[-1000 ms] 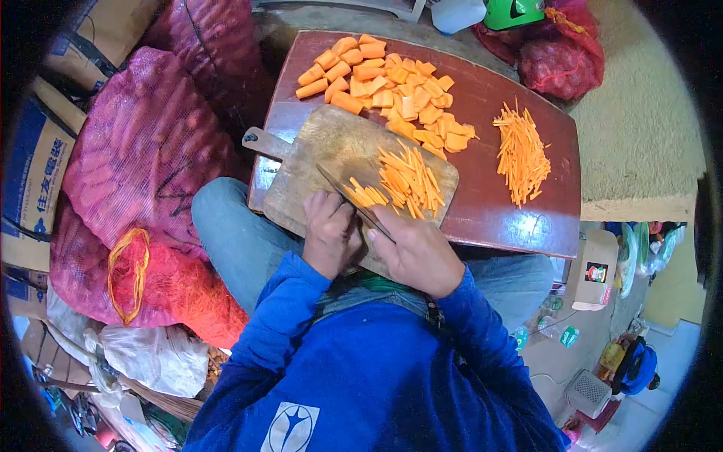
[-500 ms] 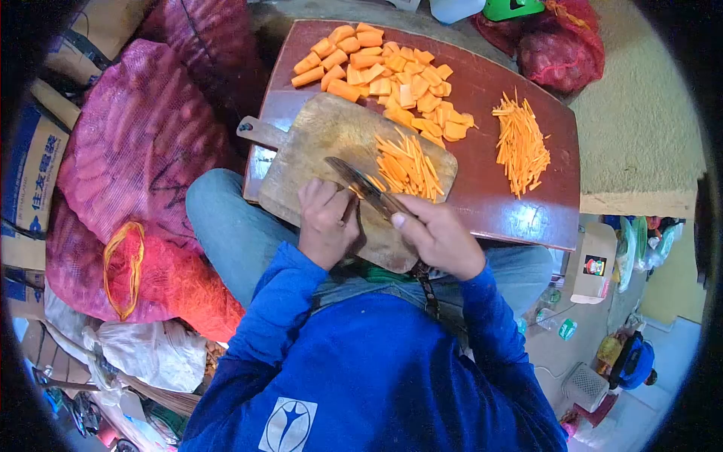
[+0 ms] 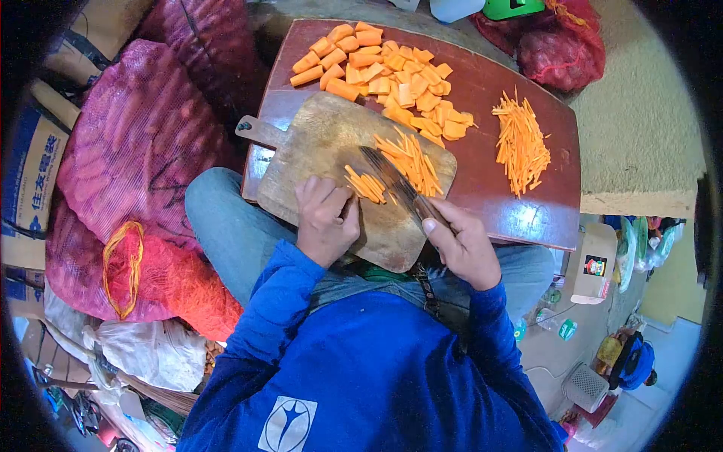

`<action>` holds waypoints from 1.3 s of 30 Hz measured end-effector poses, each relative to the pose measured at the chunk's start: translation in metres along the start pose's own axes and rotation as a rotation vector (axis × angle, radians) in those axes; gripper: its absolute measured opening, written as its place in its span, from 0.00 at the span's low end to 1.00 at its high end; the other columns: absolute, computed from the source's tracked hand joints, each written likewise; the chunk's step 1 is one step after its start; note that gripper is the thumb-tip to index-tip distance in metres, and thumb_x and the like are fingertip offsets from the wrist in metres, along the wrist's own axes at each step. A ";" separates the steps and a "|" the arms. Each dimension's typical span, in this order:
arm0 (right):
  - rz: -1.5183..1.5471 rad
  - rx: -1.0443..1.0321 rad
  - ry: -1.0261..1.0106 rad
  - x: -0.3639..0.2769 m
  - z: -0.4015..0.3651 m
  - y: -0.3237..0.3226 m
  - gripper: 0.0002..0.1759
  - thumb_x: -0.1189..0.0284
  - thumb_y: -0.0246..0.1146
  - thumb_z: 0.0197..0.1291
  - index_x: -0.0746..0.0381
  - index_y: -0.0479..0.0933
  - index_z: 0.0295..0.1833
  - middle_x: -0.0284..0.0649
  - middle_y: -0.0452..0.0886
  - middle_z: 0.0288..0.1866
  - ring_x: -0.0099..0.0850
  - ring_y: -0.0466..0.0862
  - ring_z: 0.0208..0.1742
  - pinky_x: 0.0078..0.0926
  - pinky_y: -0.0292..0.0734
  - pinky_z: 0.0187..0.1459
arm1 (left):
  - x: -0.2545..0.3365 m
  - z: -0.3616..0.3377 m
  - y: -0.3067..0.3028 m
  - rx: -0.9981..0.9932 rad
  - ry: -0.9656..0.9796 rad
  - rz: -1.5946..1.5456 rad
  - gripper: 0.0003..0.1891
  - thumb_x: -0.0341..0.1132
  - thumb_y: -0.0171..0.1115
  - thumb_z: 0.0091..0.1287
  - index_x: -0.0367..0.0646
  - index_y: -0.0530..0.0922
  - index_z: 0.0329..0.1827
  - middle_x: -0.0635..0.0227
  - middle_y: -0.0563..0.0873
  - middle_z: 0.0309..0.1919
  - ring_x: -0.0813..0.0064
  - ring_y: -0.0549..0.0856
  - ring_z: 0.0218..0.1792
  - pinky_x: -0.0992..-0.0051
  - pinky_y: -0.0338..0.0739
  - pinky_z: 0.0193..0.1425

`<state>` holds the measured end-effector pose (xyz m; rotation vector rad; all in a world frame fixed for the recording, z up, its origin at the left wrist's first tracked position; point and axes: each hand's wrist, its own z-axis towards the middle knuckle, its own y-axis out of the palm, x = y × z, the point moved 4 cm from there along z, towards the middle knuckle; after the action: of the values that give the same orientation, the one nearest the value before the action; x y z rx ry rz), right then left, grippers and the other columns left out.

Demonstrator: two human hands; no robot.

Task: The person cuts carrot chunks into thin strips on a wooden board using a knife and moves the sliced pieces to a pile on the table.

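Note:
My right hand [image 3: 465,245] grips the wooden handle of a kitchen knife [image 3: 392,175], its dark blade lying at a slant over the wooden cutting board [image 3: 309,151]. Left of the blade is a small bunch of cut carrot strips [image 3: 366,185]; against its other side rests a larger heap of carrot strips [image 3: 413,162]. My left hand [image 3: 325,218] is on the board's near edge with fingers curled, just left of the small bunch. Whether anything is under those fingers is hidden. Carrot chunks and slices [image 3: 407,90] lie behind the board.
The board sits on a low red-brown table [image 3: 482,166]. At the table's right lies another pile of carrot strips [image 3: 521,145]. Large mesh sacks [image 3: 143,151] stand at the left, and a red mesh bag [image 3: 561,56] lies beyond the far edge. An open carton [image 3: 595,264] is at right.
The knife and my right hand have moved right, away from my left hand. The small bunch of strips now shows between blade and left hand, which has hardly moved.

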<state>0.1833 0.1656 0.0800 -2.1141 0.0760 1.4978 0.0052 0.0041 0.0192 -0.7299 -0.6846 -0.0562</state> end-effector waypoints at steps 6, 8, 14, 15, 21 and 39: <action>-0.079 0.044 -0.205 -0.012 -0.004 0.008 0.21 0.69 0.65 0.78 0.69 0.80 0.70 0.62 0.88 0.47 0.50 0.94 0.50 0.40 0.85 0.51 | 0.002 0.002 -0.003 -0.018 -0.005 0.020 0.08 0.23 0.77 0.55 0.41 0.86 0.35 0.62 0.83 0.34 0.54 0.82 0.42 0.58 0.71 0.50; -0.102 0.036 -0.182 -0.013 -0.004 0.010 0.21 0.70 0.65 0.78 0.68 0.80 0.70 0.62 0.87 0.44 0.54 0.94 0.47 0.41 0.85 0.48 | 0.003 0.003 -0.003 -0.017 -0.008 0.018 0.08 0.24 0.77 0.55 0.41 0.85 0.35 0.62 0.83 0.34 0.54 0.82 0.42 0.58 0.70 0.49; -0.141 -0.006 -0.117 -0.017 -0.004 0.014 0.22 0.68 0.65 0.78 0.68 0.80 0.71 0.63 0.88 0.45 0.59 0.93 0.48 0.45 0.86 0.48 | 0.003 0.003 -0.003 0.005 0.003 -0.001 0.10 0.23 0.77 0.52 0.43 0.83 0.32 0.63 0.80 0.33 0.55 0.81 0.41 0.57 0.71 0.51; -0.141 -0.006 -0.117 -0.016 -0.004 0.015 0.22 0.68 0.65 0.78 0.68 0.80 0.71 0.63 0.88 0.45 0.59 0.93 0.48 0.45 0.86 0.48 | 0.003 0.003 -0.002 0.005 0.006 0.000 0.10 0.23 0.77 0.52 0.43 0.83 0.32 0.64 0.80 0.33 0.55 0.81 0.41 0.57 0.71 0.51; -0.160 0.003 -0.143 -0.013 -0.003 0.016 0.24 0.67 0.65 0.77 0.67 0.79 0.73 0.65 0.88 0.48 0.63 0.91 0.51 0.49 0.86 0.49 | 0.002 0.002 -0.001 0.006 0.009 0.006 0.10 0.24 0.77 0.52 0.43 0.83 0.32 0.63 0.80 0.33 0.55 0.81 0.41 0.56 0.70 0.51; -0.176 0.097 -0.253 -0.001 0.000 0.013 0.21 0.68 0.65 0.78 0.68 0.82 0.69 0.60 0.88 0.43 0.52 0.94 0.45 0.43 0.84 0.48 | -0.002 0.000 0.003 -0.007 -0.013 0.024 0.09 0.25 0.76 0.54 0.45 0.82 0.32 0.62 0.81 0.35 0.53 0.81 0.43 0.55 0.70 0.53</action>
<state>0.1784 0.1546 0.0755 -1.7911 -0.1243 1.6069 0.0044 0.0056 0.0158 -0.7451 -0.6879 -0.0320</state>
